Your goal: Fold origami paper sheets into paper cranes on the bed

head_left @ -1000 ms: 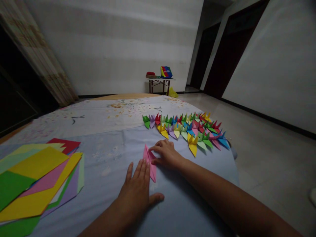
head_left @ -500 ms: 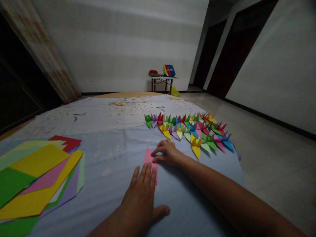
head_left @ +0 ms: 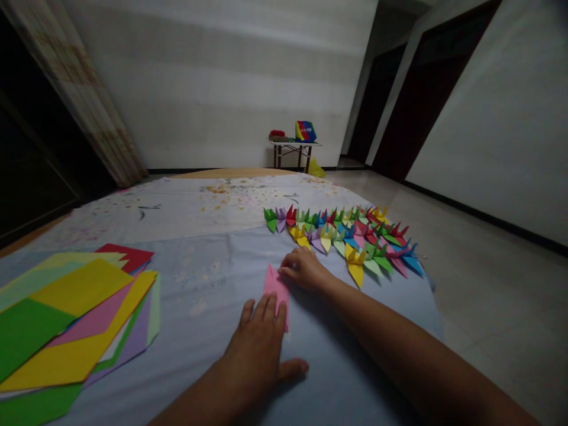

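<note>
A narrow piece of folded pink paper (head_left: 276, 285) lies on the pale blue cloth in front of me, its pointed end facing away. My left hand (head_left: 257, 340) rests flat over the paper's near part, fingers stretched out and thumb spread to the right. At the upper right edge of the paper, my right hand (head_left: 306, 269) has its fingers bent and pinched together on a flap. The fingertips partly hide that edge.
Several rows of folded paper cranes (head_left: 355, 260) in many colours stand to the right. On the left lies a spread pile of coloured paper sheets (head_left: 84, 290). A flowered tablecloth (head_left: 177, 207) covers the far side. Beyond, a small table (head_left: 295, 144) holds a colourful bag (head_left: 306, 131).
My right fingers have drawn up closer to the far tip of the pink paper, and its upper part looks wider. My left hand stays flat on it. The view has shifted slightly.
</note>
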Available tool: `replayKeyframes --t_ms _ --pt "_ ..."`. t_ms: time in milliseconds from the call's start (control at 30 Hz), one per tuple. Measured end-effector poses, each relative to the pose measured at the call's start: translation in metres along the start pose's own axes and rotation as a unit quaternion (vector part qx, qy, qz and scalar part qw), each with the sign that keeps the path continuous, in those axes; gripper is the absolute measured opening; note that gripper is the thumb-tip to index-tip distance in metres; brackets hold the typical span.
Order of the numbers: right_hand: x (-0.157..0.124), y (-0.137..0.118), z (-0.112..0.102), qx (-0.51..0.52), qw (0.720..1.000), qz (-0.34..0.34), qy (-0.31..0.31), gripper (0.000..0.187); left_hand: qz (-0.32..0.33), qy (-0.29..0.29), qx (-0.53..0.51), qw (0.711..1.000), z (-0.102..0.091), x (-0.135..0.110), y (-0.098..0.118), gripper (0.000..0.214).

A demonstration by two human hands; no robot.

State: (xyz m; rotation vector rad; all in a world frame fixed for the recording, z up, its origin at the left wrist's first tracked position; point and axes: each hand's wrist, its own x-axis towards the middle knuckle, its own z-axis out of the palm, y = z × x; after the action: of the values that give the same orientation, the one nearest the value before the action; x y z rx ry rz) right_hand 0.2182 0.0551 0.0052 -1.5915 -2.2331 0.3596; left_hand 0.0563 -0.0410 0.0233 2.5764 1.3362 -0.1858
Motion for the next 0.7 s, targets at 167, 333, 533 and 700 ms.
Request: replayKeyframes --t_ms 167,333,533,700 --pt "-0.016 -0.007 -0.012 -0.023 0.995 0.022 -0.096 0.027 0.046 0.088 -0.061 0.993 -0.007 0.007 -0.019 0.047" --pt "-0.019 -0.012 -0.008 0.026 0.995 0.011 -0.098 0.019 -0.013 0.174 -0.176 0.969 -0.008 0.017 -0.034 0.026" --pt "-0.02 -0.013 -0.003 0.224 0.968 -0.055 -0.095 0.022 -0.087 0.234 -0.357 0.9 -0.004 0.025 -0.043 0.033" --pt "-0.02 -0.015 -0.009 0.311 0.938 -0.126 -0.081 0.027 -0.138 0.249 -0.533 0.797 0.002 0.036 -0.054 0.052"
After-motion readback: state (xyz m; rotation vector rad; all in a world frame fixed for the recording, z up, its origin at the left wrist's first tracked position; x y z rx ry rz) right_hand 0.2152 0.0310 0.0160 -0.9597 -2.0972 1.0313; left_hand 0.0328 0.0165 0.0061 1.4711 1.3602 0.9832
